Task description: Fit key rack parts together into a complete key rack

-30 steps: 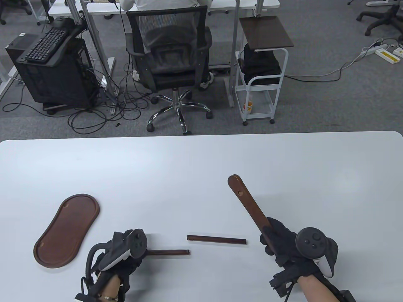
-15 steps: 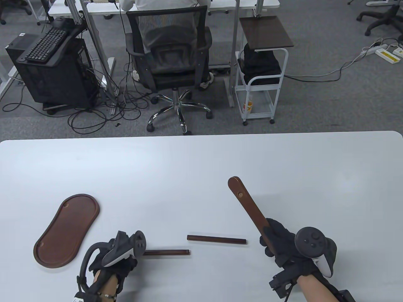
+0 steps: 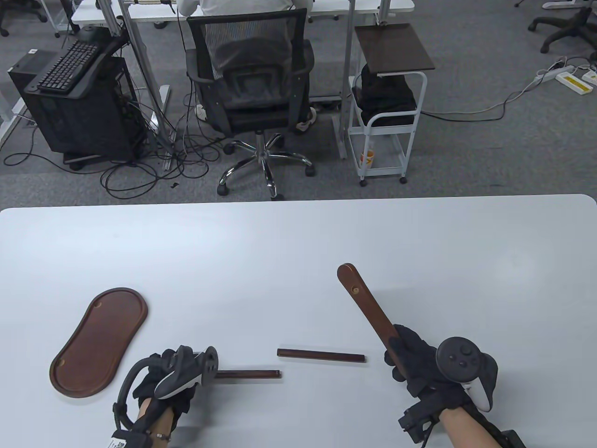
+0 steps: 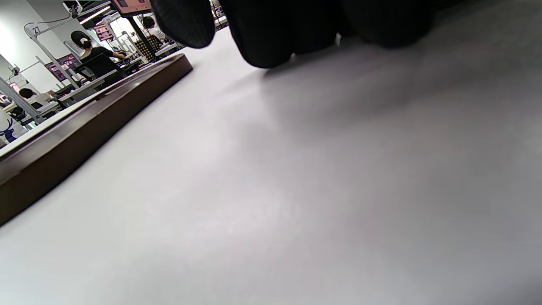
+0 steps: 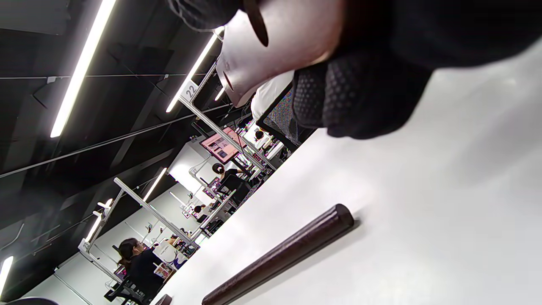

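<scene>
At a white bench [image 3: 298,242], the right hand [image 3: 422,364] has its grip wrapped round the near end of a long dark-wood slat [image 3: 366,305] w/ a round hole near its far tip, angled up and away. The left hand [image 3: 163,380] sits at the near end of a thin wooden rod [image 3: 249,374] lying flat; can't tell whether its grip is round the rod, fingers hidden. A second, thicker rod [image 3: 321,355] lies btwn the hands, and the oval wooden base tray [image 3: 100,340] rests left of the left hand.
</scene>
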`<state>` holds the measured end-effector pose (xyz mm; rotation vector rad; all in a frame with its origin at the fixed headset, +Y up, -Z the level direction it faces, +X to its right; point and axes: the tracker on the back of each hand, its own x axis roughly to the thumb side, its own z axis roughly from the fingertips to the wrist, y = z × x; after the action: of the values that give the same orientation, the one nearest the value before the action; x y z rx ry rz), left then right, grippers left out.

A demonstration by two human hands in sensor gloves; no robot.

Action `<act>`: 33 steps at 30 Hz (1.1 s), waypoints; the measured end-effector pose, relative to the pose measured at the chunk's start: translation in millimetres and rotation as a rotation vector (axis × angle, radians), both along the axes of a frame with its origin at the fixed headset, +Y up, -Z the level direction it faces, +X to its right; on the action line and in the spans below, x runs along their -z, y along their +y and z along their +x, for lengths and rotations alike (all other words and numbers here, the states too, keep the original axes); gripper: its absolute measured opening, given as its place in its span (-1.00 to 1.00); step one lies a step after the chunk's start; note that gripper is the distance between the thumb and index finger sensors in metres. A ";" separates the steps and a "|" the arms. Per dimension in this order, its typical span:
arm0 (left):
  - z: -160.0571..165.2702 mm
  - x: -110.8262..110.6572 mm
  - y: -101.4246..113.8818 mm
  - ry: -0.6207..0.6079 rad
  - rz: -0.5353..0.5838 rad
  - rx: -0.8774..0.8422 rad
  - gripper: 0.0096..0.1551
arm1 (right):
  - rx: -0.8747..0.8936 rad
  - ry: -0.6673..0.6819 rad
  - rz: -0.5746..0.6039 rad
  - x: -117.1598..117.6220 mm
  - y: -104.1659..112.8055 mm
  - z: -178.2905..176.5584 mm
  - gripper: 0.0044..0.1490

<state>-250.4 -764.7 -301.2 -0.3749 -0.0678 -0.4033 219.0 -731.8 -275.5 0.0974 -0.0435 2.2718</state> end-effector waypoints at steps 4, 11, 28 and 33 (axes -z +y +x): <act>-2.1 -0.2 3.0 0.007 -0.026 -0.011 -0.42 | -0.001 0.001 0.000 0.1 -0.1 -0.3 -0.23; -25.5 1.5 18.8 0.102 -0.016 -0.094 -0.42 | -0.001 0.004 0.008 0.4 1.0 -0.3 -0.23; -37.1 6.4 68.9 0.135 0.139 -0.338 -0.39 | 0.007 0.004 0.009 0.8 1.1 -0.9 -0.23; -2.1 12.1 90.3 0.026 0.230 -0.354 -0.40 | 0.034 0.003 -0.003 0.2 1.0 -1.5 -0.23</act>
<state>-252.6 -674.5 -313.3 -0.1362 -0.0601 -0.0538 217.4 -730.8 -275.7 0.0982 -0.0397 2.2374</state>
